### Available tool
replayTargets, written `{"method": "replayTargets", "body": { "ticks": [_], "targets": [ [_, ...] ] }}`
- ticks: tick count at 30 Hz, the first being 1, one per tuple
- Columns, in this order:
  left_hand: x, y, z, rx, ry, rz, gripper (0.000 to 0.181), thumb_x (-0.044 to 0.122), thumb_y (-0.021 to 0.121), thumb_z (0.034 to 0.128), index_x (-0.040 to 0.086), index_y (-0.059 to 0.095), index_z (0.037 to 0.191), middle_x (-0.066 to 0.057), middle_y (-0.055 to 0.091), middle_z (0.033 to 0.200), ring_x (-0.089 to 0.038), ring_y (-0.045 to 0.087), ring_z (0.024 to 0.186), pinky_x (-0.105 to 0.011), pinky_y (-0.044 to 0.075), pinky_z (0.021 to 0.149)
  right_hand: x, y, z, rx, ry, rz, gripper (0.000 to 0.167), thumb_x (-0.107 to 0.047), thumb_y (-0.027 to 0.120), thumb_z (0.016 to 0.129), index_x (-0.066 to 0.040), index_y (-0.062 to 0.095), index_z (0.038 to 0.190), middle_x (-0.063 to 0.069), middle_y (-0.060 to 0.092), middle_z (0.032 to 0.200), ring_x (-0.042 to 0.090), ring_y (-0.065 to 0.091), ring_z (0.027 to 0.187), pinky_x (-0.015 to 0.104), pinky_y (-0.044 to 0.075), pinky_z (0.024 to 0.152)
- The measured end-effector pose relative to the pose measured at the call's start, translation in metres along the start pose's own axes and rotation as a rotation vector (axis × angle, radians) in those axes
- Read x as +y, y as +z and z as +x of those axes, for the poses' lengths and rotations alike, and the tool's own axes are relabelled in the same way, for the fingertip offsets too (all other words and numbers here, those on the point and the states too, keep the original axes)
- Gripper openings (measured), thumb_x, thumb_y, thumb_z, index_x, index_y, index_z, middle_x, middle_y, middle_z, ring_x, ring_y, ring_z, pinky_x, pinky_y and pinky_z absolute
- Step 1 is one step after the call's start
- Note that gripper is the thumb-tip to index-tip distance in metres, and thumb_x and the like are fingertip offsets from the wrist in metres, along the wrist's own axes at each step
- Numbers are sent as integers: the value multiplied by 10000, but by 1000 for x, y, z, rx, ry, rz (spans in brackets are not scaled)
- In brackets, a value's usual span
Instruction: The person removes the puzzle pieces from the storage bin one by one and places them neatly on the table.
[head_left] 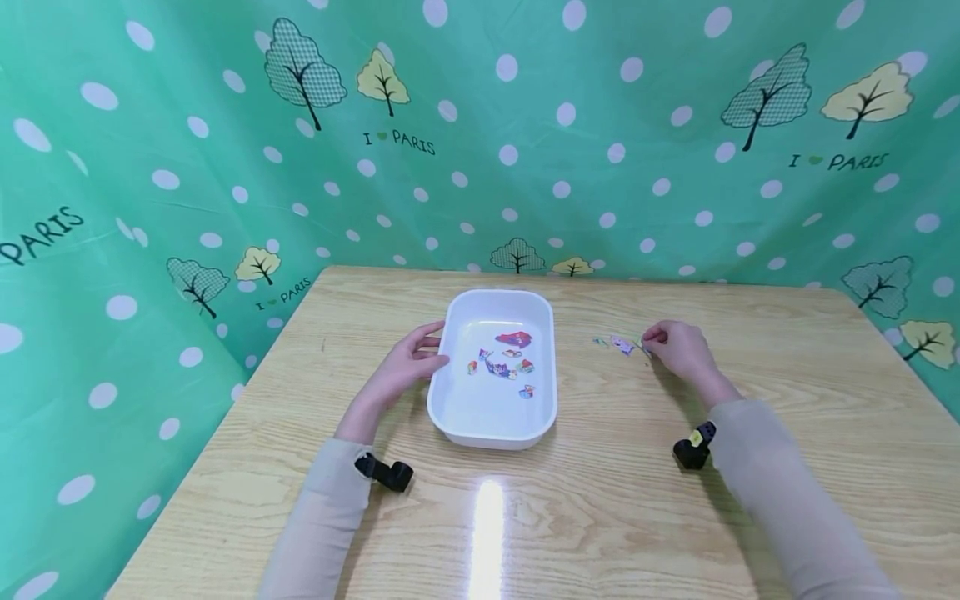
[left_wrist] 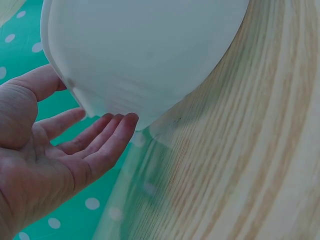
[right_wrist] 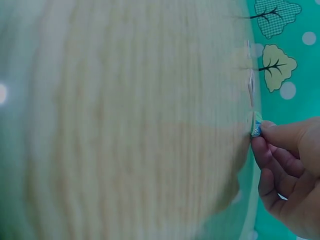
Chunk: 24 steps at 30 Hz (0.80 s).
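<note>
A white plastic tub (head_left: 491, 421) stands on the wooden table, with several small colourful flat cutouts, like stickers, on its floor. My left hand (head_left: 408, 362) holds the tub's left side, thumb over the rim and fingers against the outer wall (left_wrist: 150, 55). To the right of the tub, my right hand (head_left: 681, 346) pinches a small blue-green sticker (right_wrist: 257, 125) between thumb and fingertips, close to the tabletop. Beside that hand lie a purple sticker (head_left: 622, 344) and a smaller greenish one (head_left: 601, 342).
Inside the tub lie a red sticker (head_left: 513, 339) and a mermaid-like one (head_left: 501, 370). A green polka-dot cloth (head_left: 562, 150) hangs behind and left of the table (head_left: 600, 517). Each wrist wears a black camera mount (head_left: 386, 472).
</note>
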<state>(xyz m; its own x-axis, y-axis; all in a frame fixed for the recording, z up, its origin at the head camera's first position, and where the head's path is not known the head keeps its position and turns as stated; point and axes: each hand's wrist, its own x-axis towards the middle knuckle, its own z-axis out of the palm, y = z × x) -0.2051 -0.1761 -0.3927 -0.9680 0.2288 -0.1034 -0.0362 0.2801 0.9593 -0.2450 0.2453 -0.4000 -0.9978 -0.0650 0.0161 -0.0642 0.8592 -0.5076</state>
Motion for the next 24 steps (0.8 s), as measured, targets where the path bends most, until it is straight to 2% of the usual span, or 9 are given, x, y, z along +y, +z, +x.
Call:
{"method": "replayTargets", "body": {
  "ticks": [5, 10, 13, 24],
  "targets": [
    [5, 0, -2, -10, -21, -5, 610, 140, 604, 864, 185, 328, 1406, -156, 429, 1299, -296, 480, 1126, -368, 501, 864, 1, 2, 1, -1, 32, 11, 190, -121, 548, 894, 19, 618, 1002, 190, 636, 939, 287, 577, 845, 386, 466, 706],
    [19, 1, -10, -24, -36, -21, 625, 103, 590, 867, 124, 296, 1419, -206, 401, 1324, -338, 453, 1154, -441, 467, 912, 2, 3, 1, -3, 39, 10, 190, -123, 550, 893, 14, 621, 1004, 187, 638, 940, 285, 580, 845, 388, 468, 705],
    [24, 2, -12, -30, -33, -18, 630, 84, 577, 870, 103, 278, 1425, -219, 393, 1328, -343, 452, 1154, -443, 466, 914, 1, 2, 1, -1, 43, 9, 190, -122, 547, 895, 13, 621, 1007, 187, 636, 945, 285, 578, 843, 384, 468, 697],
    [0, -1, 0, -8, -12, -4, 612, 146, 606, 863, 192, 328, 1406, -162, 433, 1298, -301, 481, 1130, -375, 501, 865, -6, -1, -2, 17, 22, -3, 198, -119, 516, 908, 7, 614, 1026, 189, 623, 965, 272, 559, 816, 337, 458, 631]
  ]
}}
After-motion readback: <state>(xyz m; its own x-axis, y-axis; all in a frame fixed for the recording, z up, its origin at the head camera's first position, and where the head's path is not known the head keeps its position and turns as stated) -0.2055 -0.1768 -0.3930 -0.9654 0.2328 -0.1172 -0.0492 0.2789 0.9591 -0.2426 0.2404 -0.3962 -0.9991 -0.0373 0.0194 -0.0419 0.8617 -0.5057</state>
